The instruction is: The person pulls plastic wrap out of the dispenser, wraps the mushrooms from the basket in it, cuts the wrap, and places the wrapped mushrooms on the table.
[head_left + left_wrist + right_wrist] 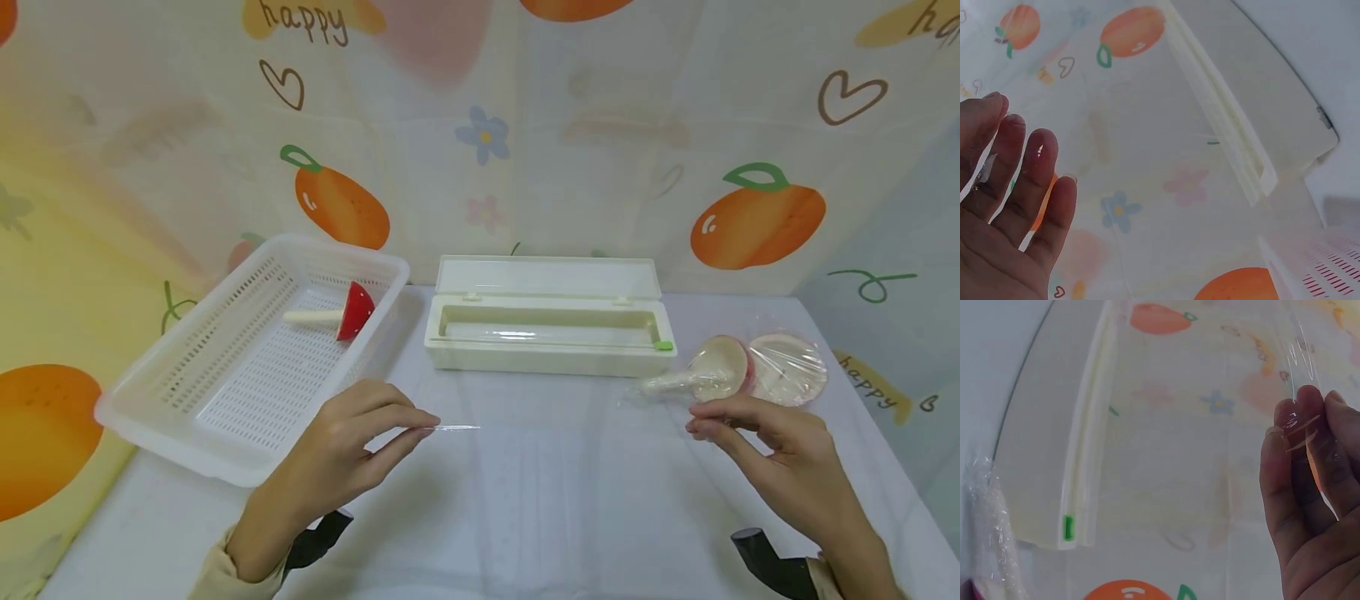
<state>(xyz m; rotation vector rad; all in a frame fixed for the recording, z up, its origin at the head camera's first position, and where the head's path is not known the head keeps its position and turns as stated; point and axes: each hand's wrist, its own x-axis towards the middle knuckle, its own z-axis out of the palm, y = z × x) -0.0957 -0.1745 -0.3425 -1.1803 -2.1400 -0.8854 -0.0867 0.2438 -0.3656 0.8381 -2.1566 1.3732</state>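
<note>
A sheet of clear cling film (459, 427) stretches between both hands over the table, nearly invisible except for glints. My left hand (358, 433) pinches one end between thumb and fingertips, in front of the basket. At the other end, my right hand (780, 454) pinches the film, whose creases (1300, 353) shine at the fingertips in the right wrist view. Behind the film stands a long white cling film dispenser (555, 358), its lid (547, 277) raised and a green slider (663, 346) at its right end.
A white perforated basket (172, 400) at the left holds a mushroom-shaped item (357, 312) with a red spotted cap and pale handle. Beyond my right hand lie a film-wrapped piece with a handle (720, 368) and a wrapped round piece (787, 368). A patterned cloth (562, 167) hangs behind the table.
</note>
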